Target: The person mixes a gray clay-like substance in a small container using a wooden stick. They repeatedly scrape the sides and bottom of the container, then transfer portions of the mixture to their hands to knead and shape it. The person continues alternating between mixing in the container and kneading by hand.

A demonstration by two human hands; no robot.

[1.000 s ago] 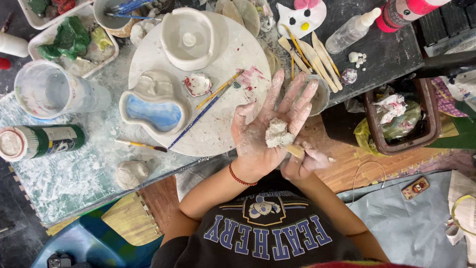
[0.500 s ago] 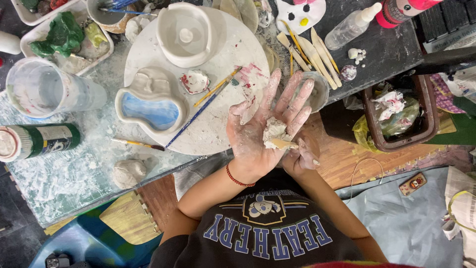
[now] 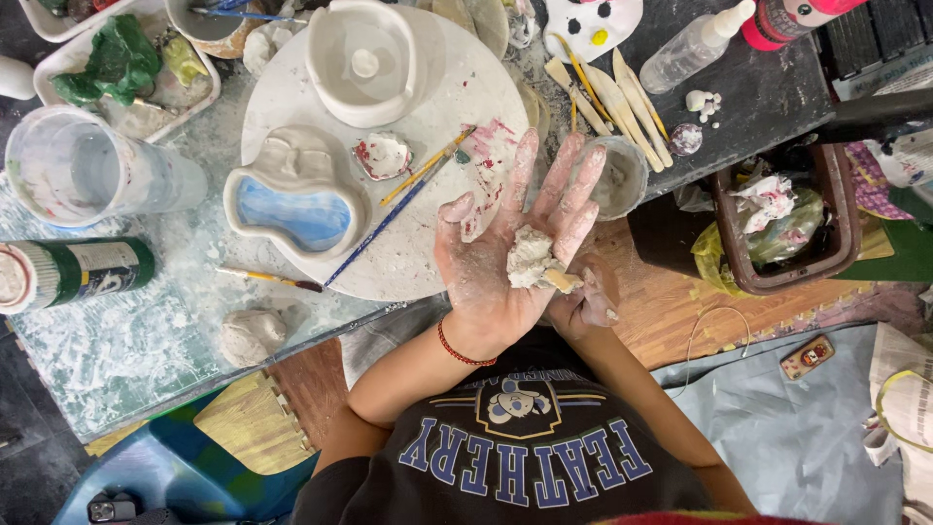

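My left hand (image 3: 501, 248) lies palm up with its fingers spread, coated in white clay. A small lump of pale clay (image 3: 530, 258) rests on the palm. My right hand (image 3: 586, 297) sits just under and to the right of it, gripping a short wooden tool (image 3: 562, 281) whose tip touches the lump. Both hands hover over the near edge of a round white board (image 3: 457, 107). A red cord bracelet circles my left wrist.
The board holds a blue-glazed dish (image 3: 296, 199), a white bowl (image 3: 364, 58) and two brushes (image 3: 408, 194). Nearby are a clear cup (image 3: 87, 170), a green bottle (image 3: 73, 272), a clay lump (image 3: 251, 333), wooden tools (image 3: 612, 97), a small cup (image 3: 622, 175) and a brown bin (image 3: 777, 219).
The tool tip in my right hand has shifted slightly against the clay lump. My left palm has stayed open and nearly in place.
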